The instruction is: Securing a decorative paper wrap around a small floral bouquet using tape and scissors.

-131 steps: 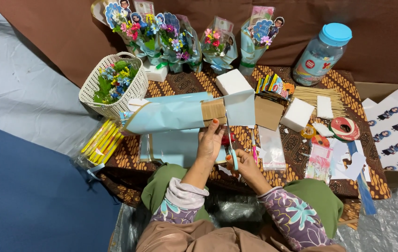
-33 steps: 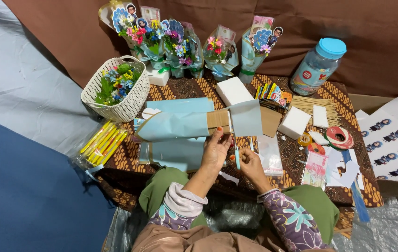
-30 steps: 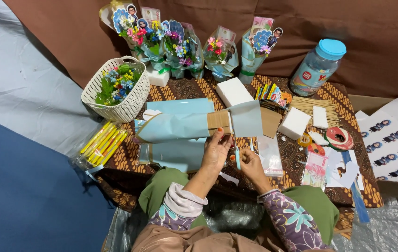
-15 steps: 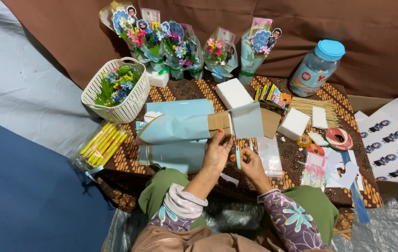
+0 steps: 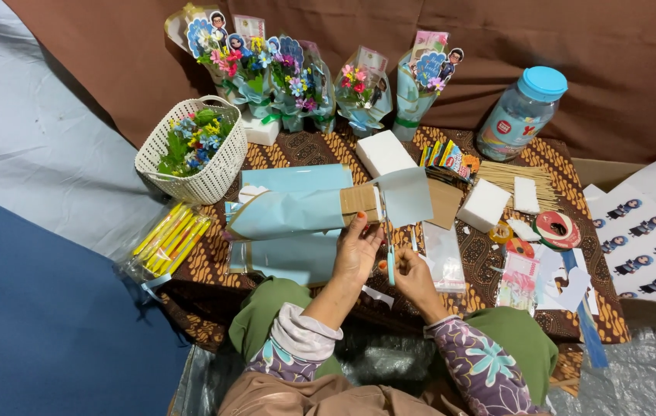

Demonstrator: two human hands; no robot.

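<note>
A roll of light blue paper (image 5: 289, 213) on a cardboard core (image 5: 359, 200) lies across the batik-covered table (image 5: 309, 148). A loose flap of the same paper (image 5: 406, 196) sticks out past the core. My left hand (image 5: 356, 251) rests with its fingertips on the core's near edge. Just to its right, my right hand (image 5: 413, 276) holds a thin teal tool (image 5: 391, 263) upright, perhaps scissors; the blades are not clear. More blue sheets (image 5: 289, 257) lie under the roll.
A white basket of artificial flowers (image 5: 191, 149) stands at the left, with small wrapped bouquets (image 5: 289, 81) along the back. White foam blocks (image 5: 483, 205), a blue-lidded jar (image 5: 522, 114), tape rolls (image 5: 557, 229), yellow sticks in a bag (image 5: 168, 239) and sticker sheets (image 5: 647, 231) surround the work area.
Since the oldest frame my left hand has moved up from the lower blue sheets to the cardboard core, and my right hand has followed with the teal tool. Over the last second both hands barely move.
</note>
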